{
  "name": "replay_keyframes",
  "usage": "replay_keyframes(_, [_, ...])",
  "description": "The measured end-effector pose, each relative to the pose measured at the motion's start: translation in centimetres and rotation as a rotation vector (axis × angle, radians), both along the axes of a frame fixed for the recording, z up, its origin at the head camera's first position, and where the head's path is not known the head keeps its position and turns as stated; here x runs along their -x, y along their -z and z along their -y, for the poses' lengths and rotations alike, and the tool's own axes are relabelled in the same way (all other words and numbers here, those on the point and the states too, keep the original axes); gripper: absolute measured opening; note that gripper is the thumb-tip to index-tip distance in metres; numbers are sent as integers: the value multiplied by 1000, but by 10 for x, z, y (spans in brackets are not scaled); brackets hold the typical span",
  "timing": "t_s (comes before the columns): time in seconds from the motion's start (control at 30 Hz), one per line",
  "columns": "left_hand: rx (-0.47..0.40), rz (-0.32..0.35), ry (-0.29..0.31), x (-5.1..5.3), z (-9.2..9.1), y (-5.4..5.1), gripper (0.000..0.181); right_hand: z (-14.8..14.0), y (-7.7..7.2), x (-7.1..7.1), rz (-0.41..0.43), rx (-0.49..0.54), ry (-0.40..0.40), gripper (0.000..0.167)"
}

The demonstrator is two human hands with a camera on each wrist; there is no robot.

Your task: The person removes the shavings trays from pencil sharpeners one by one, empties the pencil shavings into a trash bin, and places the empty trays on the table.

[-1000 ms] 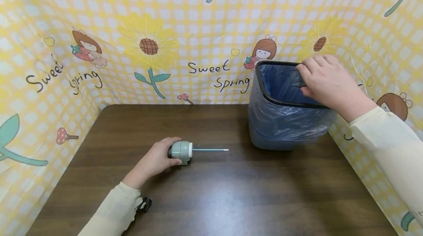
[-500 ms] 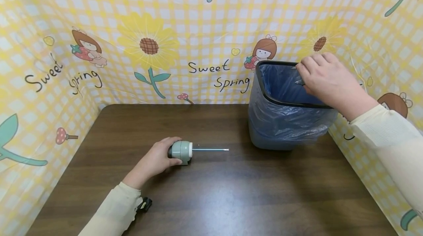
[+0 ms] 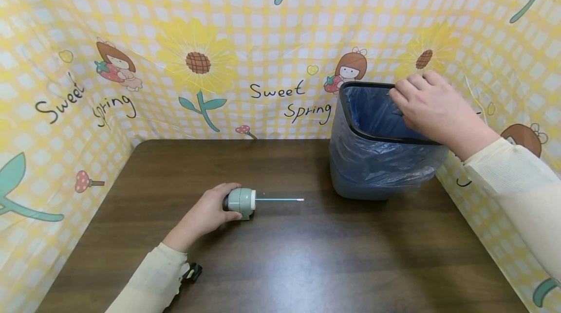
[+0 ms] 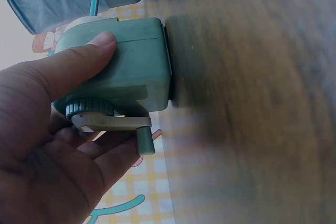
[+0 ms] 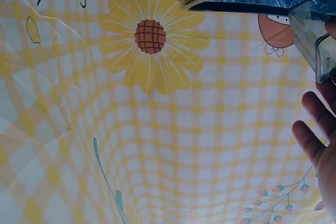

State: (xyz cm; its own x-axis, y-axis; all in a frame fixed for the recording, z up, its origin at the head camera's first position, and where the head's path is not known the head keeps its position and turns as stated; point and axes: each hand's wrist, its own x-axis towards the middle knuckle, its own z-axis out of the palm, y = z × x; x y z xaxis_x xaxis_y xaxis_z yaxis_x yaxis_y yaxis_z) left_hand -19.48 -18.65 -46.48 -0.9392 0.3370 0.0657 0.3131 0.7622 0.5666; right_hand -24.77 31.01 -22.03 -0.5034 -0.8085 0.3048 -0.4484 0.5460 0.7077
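My left hand [image 3: 205, 214] grips a green hand-crank sharpener [image 3: 240, 201] that lies on the table, with a pale blue pencil [image 3: 278, 199] sticking out of its right end. The left wrist view shows the thumb on top of the sharpener's green body [image 4: 136, 66] and the crank handle [image 4: 146, 140] beside the fingers. Over the bin's mouth, my right hand [image 3: 438, 106] holds a clear plastic piece [image 5: 310, 35], seen in the right wrist view between thumb and fingers. In the head view that piece is mostly hidden behind the hand.
A grey bin [image 3: 359, 187] lined with a blue bag stands at the back right of the brown table [image 3: 280, 254]. Yellow checked cloth [image 3: 271, 35] hangs behind and at both sides. Something small and black [image 3: 193, 272] is at the left wrist.
The right hand tilts slightly above the bin, and less of the clear piece shows beside it. The left hand, sharpener and pencil stay in place.
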Motion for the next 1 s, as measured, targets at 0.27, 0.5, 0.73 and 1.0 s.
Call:
replay_keyframes(0.27, [1,-7,3,1,0,-1,74,0,-3,2,17,-27,-3,55])
replay_keyframes(0.5, [0,1,0,0,0,-1,73,1,-8,4,17,-38,-23,57])
replay_keyframes(0.73, [8,3,-7,0,0,1,73,1,-9,5,20,-55,-39,55])
replay_keyframes(1.0, [3,-11,-3,2,0,2,73,1,-9,6,20,-71,-63,28])
